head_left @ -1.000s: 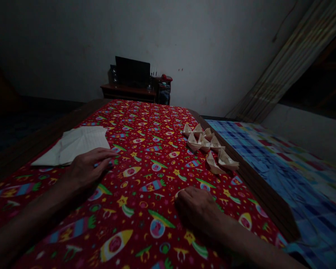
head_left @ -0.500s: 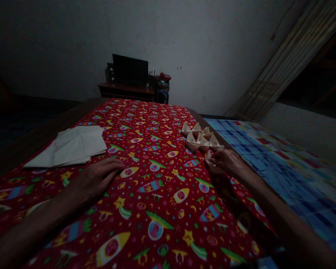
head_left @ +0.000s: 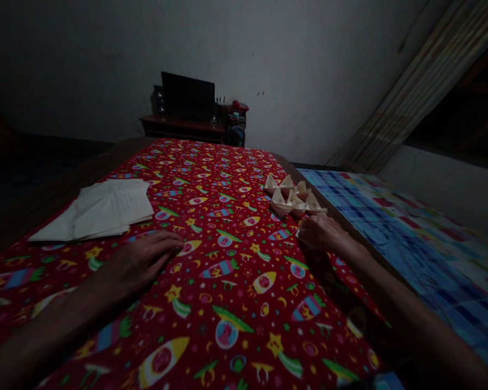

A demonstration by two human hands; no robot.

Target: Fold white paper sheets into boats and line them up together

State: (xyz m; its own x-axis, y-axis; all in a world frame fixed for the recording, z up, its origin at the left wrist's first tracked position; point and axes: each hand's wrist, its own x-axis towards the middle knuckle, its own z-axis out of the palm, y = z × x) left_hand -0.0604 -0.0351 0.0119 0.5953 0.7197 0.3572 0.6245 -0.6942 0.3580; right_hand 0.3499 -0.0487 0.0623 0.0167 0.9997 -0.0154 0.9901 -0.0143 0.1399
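Observation:
My left hand [head_left: 148,253] lies on the red patterned cloth [head_left: 228,216], fingers stretched out and nothing in them. Beyond it is a stack of white paper sheets [head_left: 101,211]; the top ones bear faint writing. On the right, my right hand [head_left: 320,232] is closed over a folded paper boat, of which only a pale edge [head_left: 298,233] shows past the fingers. Just beyond that hand, several folded paper boats [head_left: 296,203] stand close together in rows near the cloth's right edge.
A brown border [head_left: 296,172] runs along the cloth's edge. To the right lies a blue checked sheet [head_left: 350,211]. At the far wall a dark monitor [head_left: 187,96] stands on a wooden desk [head_left: 179,128] with speakers. A curtain [head_left: 390,119] hangs at right.
My right hand has turned and closed further over the paper boat, which is now mostly hidden. The left hand stays on the cloth. The camera has tilted slightly.

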